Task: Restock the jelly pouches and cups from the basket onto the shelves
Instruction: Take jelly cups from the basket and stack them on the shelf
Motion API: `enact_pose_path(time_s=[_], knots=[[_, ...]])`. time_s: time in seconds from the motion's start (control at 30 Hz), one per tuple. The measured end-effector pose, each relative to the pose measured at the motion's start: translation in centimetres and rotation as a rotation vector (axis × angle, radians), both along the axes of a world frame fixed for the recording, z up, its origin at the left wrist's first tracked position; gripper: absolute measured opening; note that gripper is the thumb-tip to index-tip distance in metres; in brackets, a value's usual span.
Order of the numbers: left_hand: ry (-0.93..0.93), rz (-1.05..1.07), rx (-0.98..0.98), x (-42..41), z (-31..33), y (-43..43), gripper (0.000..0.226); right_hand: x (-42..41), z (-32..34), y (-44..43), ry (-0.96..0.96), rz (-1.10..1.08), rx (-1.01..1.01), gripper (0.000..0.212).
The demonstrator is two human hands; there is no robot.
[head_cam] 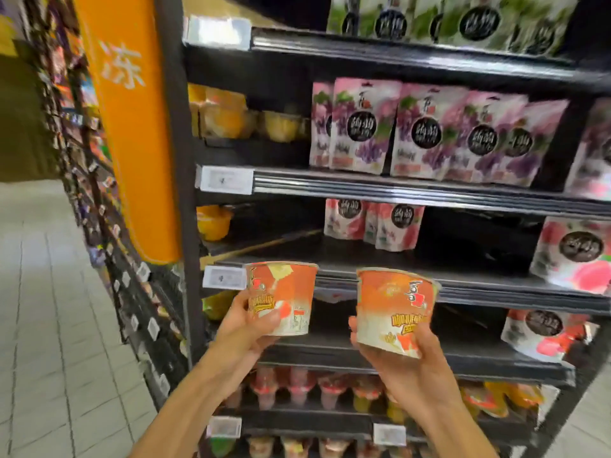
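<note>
Lower centre: the grip of the left hand [245, 328] is clamped on a tapered, glossy orange-and-white cup [284, 297]. The grip of the right hand [413, 361] is clamped on a matching tilted cup [393, 312], in front of a dark shelf [396, 190]. Label print is blurred.

Left grip [241, 328] and right grip [413, 361] are bare.
</note>
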State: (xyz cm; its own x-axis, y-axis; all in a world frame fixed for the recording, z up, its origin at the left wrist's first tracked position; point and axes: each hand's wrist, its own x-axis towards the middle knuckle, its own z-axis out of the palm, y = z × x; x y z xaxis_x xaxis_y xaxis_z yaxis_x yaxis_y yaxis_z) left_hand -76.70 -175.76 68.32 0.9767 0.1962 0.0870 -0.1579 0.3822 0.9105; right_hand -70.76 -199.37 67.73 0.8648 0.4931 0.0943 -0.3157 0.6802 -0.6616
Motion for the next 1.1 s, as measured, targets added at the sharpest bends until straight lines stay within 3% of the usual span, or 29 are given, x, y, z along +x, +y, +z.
enact_pose_path(time_s=[0.13, 0.23, 0.33, 0.43, 0.67, 0.9, 1.1], knots=[[-0.147, 0.026, 0.133, -0.1, 6.2, 1.3, 0.119, -0.5, 6.7, -0.2, -0.133, -0.080, 0.060, 0.104], [-0.233, 0.112, 0.227, 0.7, 10.8, 1.9, 0.109, -0.4, 11.5, -0.6, -0.316, -0.156, -0.024, 0.101], [-0.335, 0.140, 0.238, 1.7, 16.1, 1.5, 0.097, 0.4, 15.9, -1.3, -0.380, -0.265, 0.004, 0.066], [-0.434, 0.165, 0.328, 2.6, 21.6, 0.9, 0.097, 1.7, 20.6, -1.9, -0.450, -0.334, 0.022, 0.051], [-0.607, 0.370, 0.513, 5.6, 32.8, -2.1, 0.103, 4.7, 30.3, -3.6, -0.573, -0.326, 0.009, 0.054], [-0.681, 0.491, 0.611, 10.0, 41.8, -4.6, 0.090, 8.7, 35.9, -5.2, -0.663, -0.330, -0.083, 0.053], [-0.739, 0.616, 0.673, 13.8, 50.0, -5.4, 0.092, 11.1, 39.6, -4.4, -0.760, -0.380, -0.095, 0.063]])
